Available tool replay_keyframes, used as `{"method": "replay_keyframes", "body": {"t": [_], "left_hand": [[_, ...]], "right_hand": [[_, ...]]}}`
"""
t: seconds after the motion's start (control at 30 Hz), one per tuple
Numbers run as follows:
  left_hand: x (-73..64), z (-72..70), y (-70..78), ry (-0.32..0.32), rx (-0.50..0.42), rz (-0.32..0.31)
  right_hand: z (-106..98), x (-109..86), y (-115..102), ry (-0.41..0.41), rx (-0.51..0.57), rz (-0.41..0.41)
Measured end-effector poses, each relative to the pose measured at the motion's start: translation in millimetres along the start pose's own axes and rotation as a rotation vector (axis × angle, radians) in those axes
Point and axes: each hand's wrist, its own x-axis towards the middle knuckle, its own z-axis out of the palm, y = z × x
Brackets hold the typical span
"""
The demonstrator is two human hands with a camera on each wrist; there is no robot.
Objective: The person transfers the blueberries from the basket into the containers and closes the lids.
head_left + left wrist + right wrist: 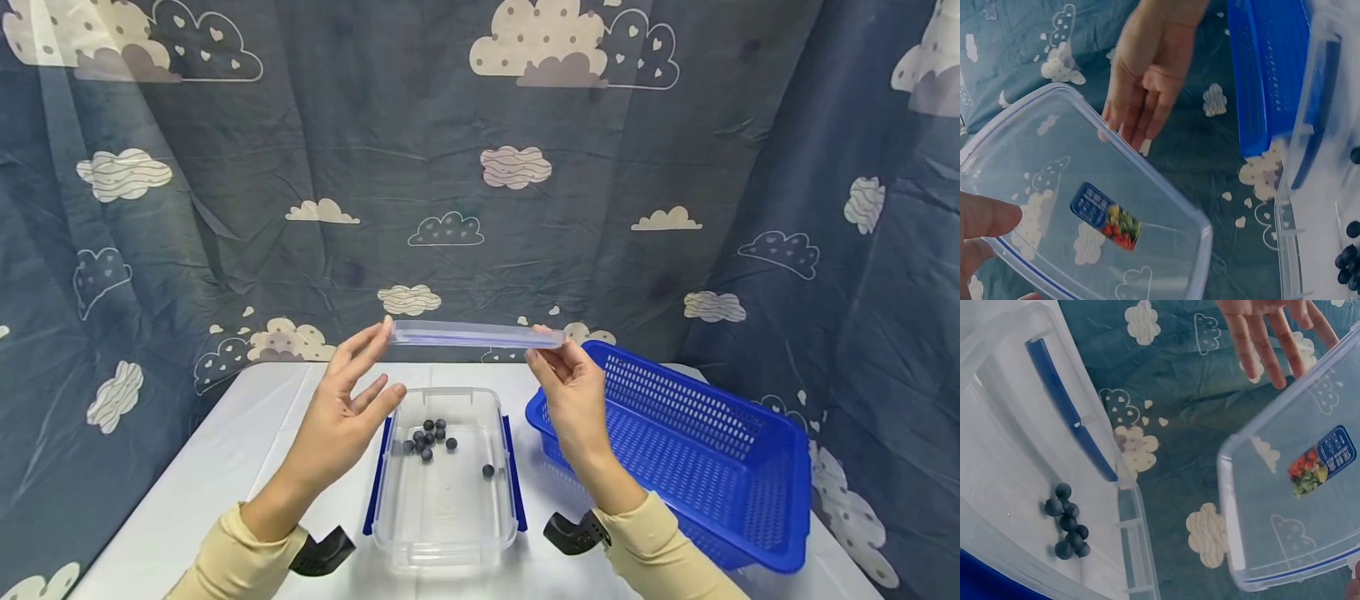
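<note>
A clear plastic lid [476, 335] with a blue seal line is held up level above a container, seen nearly edge-on in the head view. My right hand [573, 400] pinches its right end between thumb and fingers. At its left end is my left hand [337, 425], fingers spread and fairly straight, one fingertip right at the edge. A label [1107, 215] with vegetables shows on the lid in the left wrist view. Below, the clear rectangular container [450, 525] stands uncovered, with blue side clips [514, 475]. Several small dark round balls [429, 438] lie inside it.
On the right stands a blue perforated plastic basket [705, 467], close to the container and near my right forearm. A white-covered table [225, 467] carries both. Behind hangs a dark cloud-patterned curtain [375, 150].
</note>
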Motion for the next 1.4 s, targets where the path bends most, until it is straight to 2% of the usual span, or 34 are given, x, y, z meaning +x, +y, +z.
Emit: {"method": "replay_keyframes", "body": {"t": [0.1, 0.27, 0.5, 0.67, 0.8, 0.97, 1.17, 1.4], "left_hand": [[0.7, -0.4, -3.0, -0.028, 0.064, 0.018], [-3.0, 1.4, -10.6, -0.067, 0.241, 0.04], [-1.8, 1.5, -17.9, -0.013, 0.393, 0.068], [-2.1, -0.3, -23.1, -0.003, 0.442, 0.053], [-3.1, -4.5, -28.2, -0.021, 0.427, 0.027], [-4.5, -9.2, -33.4, -0.033, 0.346, -0.027], [-5.5, -10.0, -36.6, -0.012, 0.26, -0.071], [-9.5, -8.7, -40.6, 0.027, 0.255, -0.124]], "right_hand": [[0.0, 1.5, -2.6, 0.024, -0.022, -0.022], [-2.4, -1.4, -6.2, 0.031, -0.115, -0.024], [-3.4, 1.0, -11.0, 0.011, -0.186, -0.025], [-4.3, 0.6, -10.3, -0.033, -0.219, 0.011], [-5.2, 1.3, -7.3, -0.053, -0.227, 0.034], [-3.9, 1.9, -3.7, -0.062, -0.194, 0.049], [-1.5, -1.1, 4.6, -0.048, -0.231, 0.031], [1.1, -8.1, 15.7, -0.043, -0.255, 0.013]]}}
